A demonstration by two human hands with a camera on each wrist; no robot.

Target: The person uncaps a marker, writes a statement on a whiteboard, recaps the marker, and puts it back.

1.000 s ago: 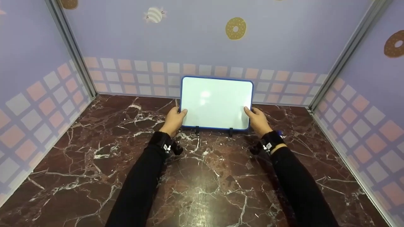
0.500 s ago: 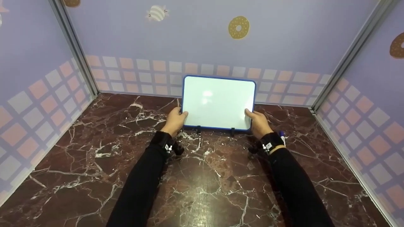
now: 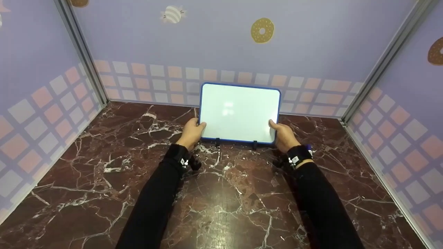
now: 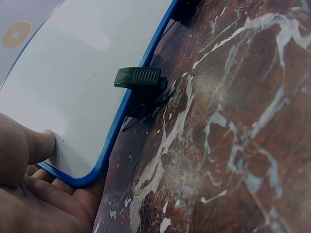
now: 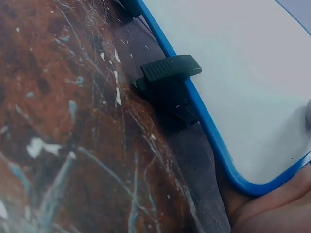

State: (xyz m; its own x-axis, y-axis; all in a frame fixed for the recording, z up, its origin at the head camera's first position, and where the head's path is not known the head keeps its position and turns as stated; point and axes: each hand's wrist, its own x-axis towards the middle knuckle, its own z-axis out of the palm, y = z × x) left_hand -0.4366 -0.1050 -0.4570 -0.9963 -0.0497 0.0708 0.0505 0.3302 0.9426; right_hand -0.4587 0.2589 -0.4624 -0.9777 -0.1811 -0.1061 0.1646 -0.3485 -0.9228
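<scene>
A small whiteboard point(image 3: 238, 112) with a blue frame leans back upright near the far wall. Two black stand hooks point(image 3: 217, 141) catch its bottom edge; one such hook point(image 4: 138, 77) shows large in the left wrist view. My left hand point(image 3: 191, 133) grips the board's lower left side, thumb on the white face and fingers behind, as the left wrist view confirms. On the opposite side, my right hand point(image 3: 284, 136) holds the lower right edge, its thumb also on the face. In the right wrist view, only part of that hand point(image 5: 279, 206) shows below the blue corner.
A purple-capped marker point(image 3: 309, 148) lies beside my right wrist, mostly hidden by it. Dark red marbled tabletop point(image 3: 221, 193) spreads in front of the board. Lilac walls point(image 3: 214, 45) with printed sweets and checks enclose the back and both sides.
The whole head view has shifted slightly to the right since a second ago. Both hands keep their grip on the whiteboard. The marker beside the right wrist is more covered than half a second ago.
</scene>
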